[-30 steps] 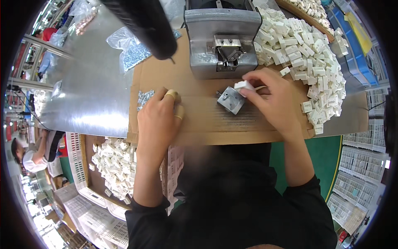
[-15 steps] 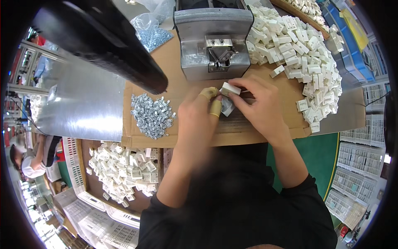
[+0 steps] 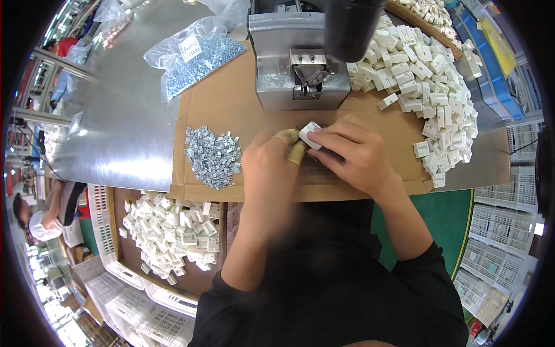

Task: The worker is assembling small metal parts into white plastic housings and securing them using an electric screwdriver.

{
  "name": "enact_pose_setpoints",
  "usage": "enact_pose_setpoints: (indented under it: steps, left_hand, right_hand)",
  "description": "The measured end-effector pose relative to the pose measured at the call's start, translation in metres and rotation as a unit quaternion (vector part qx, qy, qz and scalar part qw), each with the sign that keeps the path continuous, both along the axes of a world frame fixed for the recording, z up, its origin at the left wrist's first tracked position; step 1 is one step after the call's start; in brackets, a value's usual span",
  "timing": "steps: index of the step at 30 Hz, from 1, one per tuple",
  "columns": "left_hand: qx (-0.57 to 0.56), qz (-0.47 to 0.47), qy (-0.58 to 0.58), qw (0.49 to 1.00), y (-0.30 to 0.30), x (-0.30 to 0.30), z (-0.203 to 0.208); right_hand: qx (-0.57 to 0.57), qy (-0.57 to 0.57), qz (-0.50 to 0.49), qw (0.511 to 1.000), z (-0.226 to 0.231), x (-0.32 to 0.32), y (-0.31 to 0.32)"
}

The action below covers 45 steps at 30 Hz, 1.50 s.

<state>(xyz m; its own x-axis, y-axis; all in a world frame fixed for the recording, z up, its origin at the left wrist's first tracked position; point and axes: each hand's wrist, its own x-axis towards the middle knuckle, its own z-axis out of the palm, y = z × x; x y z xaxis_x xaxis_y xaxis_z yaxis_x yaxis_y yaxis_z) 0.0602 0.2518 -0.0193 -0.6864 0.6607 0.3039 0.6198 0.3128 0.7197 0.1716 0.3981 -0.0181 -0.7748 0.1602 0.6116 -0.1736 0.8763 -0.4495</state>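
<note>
Over the cardboard in the middle, my right hand (image 3: 361, 153) pinches a small white plastic block (image 3: 310, 133), held tilted, between thumb and fingers. My left hand (image 3: 269, 165) is closed at the block's left side, its thumb and a finger wrapped in yellow finger covers. A tiny dark bit shows at its fingertips; what they grip is too small to make out, and the hand is partly smeared by motion. Left of it lies a heap of small grey metal pieces (image 3: 213, 157). Just beyond both hands stands a grey metal bench machine (image 3: 303, 75) with a bracket on its front.
White blocks (image 3: 430, 95) are heaped on the right, and more fill a brown-lined crate (image 3: 173, 237) at lower left. A plastic bag of shiny metal pieces (image 3: 202, 61) lies at far left. A black cylinder (image 3: 352, 29) hangs before the machine's top right. Cardboard (image 3: 381, 130) covers the metal table.
The white block has turned to a steeper tilt and moved slightly left. A pale piece below it no longer shows. The black cylinder has swung from upper left to top centre, uncovering the bag.
</note>
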Motion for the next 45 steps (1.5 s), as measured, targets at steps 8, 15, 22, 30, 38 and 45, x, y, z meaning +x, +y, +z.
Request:
enact_pose_setpoints:
  steps: [8,15,22,30,38,45]
  left_hand:
    - [-0.068,-0.122,-0.033,0.99,-0.027,-0.017,0.017]
    - [-0.075,-0.041,0.078,0.993,-0.001,0.008,-0.003]
    - [-0.065,-0.134,0.08,0.986,-0.007,-0.028,0.0]
    - [-0.021,-0.141,0.077,0.987,-0.002,-0.035,0.001]
    - [-0.008,-0.126,0.061,0.99,-0.003,-0.033,0.0]
    - [-0.01,-0.126,0.08,0.989,-0.004,-0.033,0.0]
  right_hand:
    - [0.063,-0.078,0.09,0.991,0.025,0.009,0.015]
    - [-0.12,0.218,0.037,0.968,0.109,-0.091,0.028]
    - [-0.459,0.246,0.091,0.849,0.133,-0.102,0.017]
    - [-0.499,0.251,0.087,0.825,0.08,-0.109,0.031]
    - [-0.523,0.204,0.143,0.815,0.071,-0.11,0.039]
    - [-0.423,0.247,0.282,0.825,0.053,-0.082,0.034]
